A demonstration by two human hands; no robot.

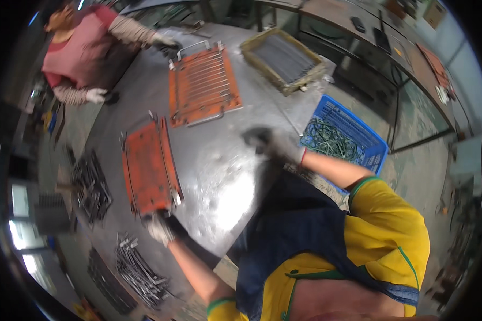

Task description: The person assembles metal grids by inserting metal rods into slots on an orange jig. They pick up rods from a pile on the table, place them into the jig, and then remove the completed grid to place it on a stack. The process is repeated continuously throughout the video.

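My left hand (162,229), in a white glove with dark fingers, is closed at the near end of an orange metal plate (149,168). Long rods run along the sides of this plate, and its face looks bare. Over the metal table (214,160), close to the blue basket, my right hand (273,145) wears the same kind of glove. Motion smears its fingers, so whether it holds anything is unclear. Farther off lies a second orange plate (198,109), with a row of thin rods across it and wire handles at its ends.
Across the table a co-worker (85,51) has one gloved hand near the second plate. A yellowish tray (246,51) of thin dark strips stands at the far right. The blue basket (377,144) holds green cords. Dark metal pieces (91,184) and rods (136,270) lie at left.
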